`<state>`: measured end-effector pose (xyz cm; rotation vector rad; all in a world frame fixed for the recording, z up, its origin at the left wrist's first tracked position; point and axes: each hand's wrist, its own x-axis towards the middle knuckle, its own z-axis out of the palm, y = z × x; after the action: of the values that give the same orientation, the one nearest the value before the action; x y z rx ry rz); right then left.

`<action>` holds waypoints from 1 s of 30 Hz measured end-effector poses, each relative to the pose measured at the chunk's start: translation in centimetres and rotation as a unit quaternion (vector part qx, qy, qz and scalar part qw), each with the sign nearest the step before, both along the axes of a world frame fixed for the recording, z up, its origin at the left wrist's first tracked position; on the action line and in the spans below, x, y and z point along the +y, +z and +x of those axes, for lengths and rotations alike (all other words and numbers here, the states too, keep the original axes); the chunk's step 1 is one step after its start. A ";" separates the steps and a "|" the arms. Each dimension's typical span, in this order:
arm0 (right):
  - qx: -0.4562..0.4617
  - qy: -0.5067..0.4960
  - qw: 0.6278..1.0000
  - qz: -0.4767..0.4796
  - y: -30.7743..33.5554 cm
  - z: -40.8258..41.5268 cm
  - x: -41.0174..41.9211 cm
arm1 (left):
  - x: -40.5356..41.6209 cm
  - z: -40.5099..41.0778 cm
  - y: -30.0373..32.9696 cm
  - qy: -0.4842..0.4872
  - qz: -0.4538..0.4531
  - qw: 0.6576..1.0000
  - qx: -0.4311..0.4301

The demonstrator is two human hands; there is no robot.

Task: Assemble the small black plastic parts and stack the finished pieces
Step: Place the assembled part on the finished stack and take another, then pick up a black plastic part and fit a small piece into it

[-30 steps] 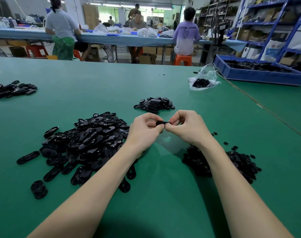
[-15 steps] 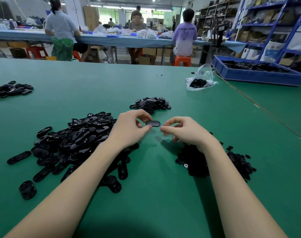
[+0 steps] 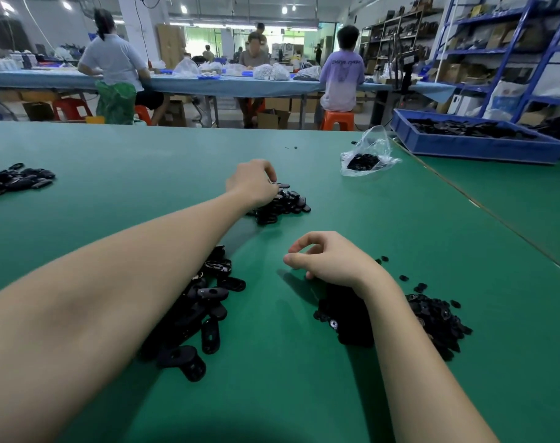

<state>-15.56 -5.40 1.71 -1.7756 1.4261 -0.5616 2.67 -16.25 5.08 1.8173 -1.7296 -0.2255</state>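
My left hand [image 3: 251,183] reaches forward over the small stack of finished black pieces [image 3: 286,203] and pinches one assembled black oval piece [image 3: 283,186] at its fingertips, just above the stack. My right hand [image 3: 329,260] hovers low over the green table with loosely curled fingers and holds nothing that I can see. A heap of black oval parts [image 3: 208,302] lies partly under my left forearm. A heap of smaller black parts [image 3: 432,318] lies under and beside my right wrist.
The green table [image 3: 128,193] carries another group of black parts [image 3: 13,180] at far left and a clear plastic bag [image 3: 365,155] of parts at back right. A blue bin [image 3: 477,145] stands on the adjoining table. People sit at a bench behind.
My hands have parted. The left hand carried the assembled piece forward to the finished stack, while the right hand let go and drew back toward the small-parts heap.
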 end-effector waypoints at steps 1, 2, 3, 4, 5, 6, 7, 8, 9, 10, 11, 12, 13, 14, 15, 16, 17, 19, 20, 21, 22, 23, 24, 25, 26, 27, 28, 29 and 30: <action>0.002 0.002 1.000 0.002 0.0 0.0 0.0 | -0.4 -0.1 -0.1 0.007 0.010 1.000 -0.007; 0.005 0.004 1.000 0.003 -0.1 0.0 0.0 | -0.7 -0.3 -0.2 0.014 0.020 1.000 -0.014; 0.007 0.006 1.000 0.004 -0.1 0.0 -0.1 | -0.9 -0.3 -0.3 0.019 0.029 0.999 -0.020; 0.009 0.007 1.000 0.005 -0.1 -0.1 -0.1 | -1.0 -0.4 -0.4 0.022 0.035 0.999 -0.023; 0.010 0.008 1.000 0.005 -0.1 -0.1 -0.1 | -1.0 -0.4 -0.5 0.025 0.041 0.999 -0.023; 0.011 0.008 1.000 0.005 -0.1 -0.1 -0.1 | -1.0 -0.4 -0.7 0.026 0.045 0.998 -0.023; 0.013 0.008 1.000 0.005 0.0 -0.1 -0.1 | -1.0 -0.4 -0.8 0.027 0.048 0.998 -0.024; 0.015 0.009 1.000 0.004 0.0 -0.1 -0.1 | -0.9 -0.4 -0.9 0.028 0.049 0.998 -0.026; 0.016 0.009 1.000 0.003 0.0 -0.1 -0.1 | -0.8 -0.3 -1.0 0.030 0.049 0.998 -0.025; 0.016 0.009 1.000 0.003 0.1 -0.1 -0.1 | -0.7 -0.2 -1.1 0.033 0.048 0.998 -0.023; 0.017 0.009 1.000 0.003 0.1 -0.1 0.0 | -0.5 0.0 -1.2 0.036 0.044 0.998 -0.019; 0.019 0.010 1.000 0.003 0.1 -0.1 0.0 | -0.3 0.2 -1.3 0.037 0.037 0.998 -0.016; 0.022 0.010 1.000 0.003 0.1 -0.1 0.0 | 0.0 0.5 -1.2 0.036 0.029 0.999 -0.014; 0.023 0.011 1.000 0.003 0.2 -0.1 0.0 | 0.4 0.7 -1.2 0.032 0.020 0.999 -0.012; 0.024 0.010 1.000 0.002 0.2 0.0 0.0 | 0.9 1.0 -1.2 0.026 0.012 1.000 -0.006; 0.026 0.010 1.000 0.000 0.2 0.0 0.0 | 1.5 1.2 -1.1 0.018 0.003 1.000 0.008; 0.029 0.010 1.000 -0.002 0.3 0.0 0.1 | 2.4 1.5 -1.1 0.011 -0.004 1.000 0.028; 0.039 0.013 0.999 -0.005 0.4 0.2 0.1 | 4.3 2.0 -1.0 -0.009 -0.014 0.998 0.064; 0.043 0.014 0.999 -0.007 0.5 0.2 0.1 | 5.4 2.3 -1.0 -0.023 -0.016 0.997 0.074; 0.045 0.015 0.999 -0.009 0.5 0.2 0.2 | 6.6 2.5 -1.0 -0.037 -0.015 0.996 0.084; 0.048 0.016 0.999 -0.011 0.5 0.2 0.2 | 7.7 2.7 -1.1 -0.049 -0.010 0.994 0.096; 0.051 0.017 0.998 -0.013 0.5 0.3 0.2 | 8.7 2.9 -1.1 -0.061 -0.004 0.992 0.109; 0.053 0.016 0.998 -0.015 0.6 0.3 0.3 | 9.6 3.0 -1.1 -0.071 0.003 0.990 0.121; 0.056 0.016 0.998 -0.019 0.6 0.3 0.4 | 10.3 3.1 -1.2 -0.079 0.010 0.988 0.133; 0.058 0.015 0.998 -0.024 0.7 0.4 0.4 | 10.8 3.2 -1.2 -0.085 0.013 0.987 0.139; 0.060 0.013 0.998 -0.030 0.7 0.5 0.5 | 11.2 3.2 -1.2 -0.090 0.015 0.986 0.140; 0.060 0.011 0.998 -0.035 0.8 0.6 0.6 | 11.4 3.3 -1.2 -0.096 0.017 0.986 0.133; 0.059 0.008 0.997 -0.039 0.8 0.7 0.6 | 11.5 3.4 -1.2 -0.101 0.019 0.987 0.123; 0.059 0.007 0.997 -0.043 0.8 0.8 0.7 | 11.6 3.6 -1.2 -0.104 0.017 0.988 0.110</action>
<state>-14.77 -4.72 2.47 -1.9131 1.4889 -0.5252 6.26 -4.66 3.88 1.5681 -1.7645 -0.5249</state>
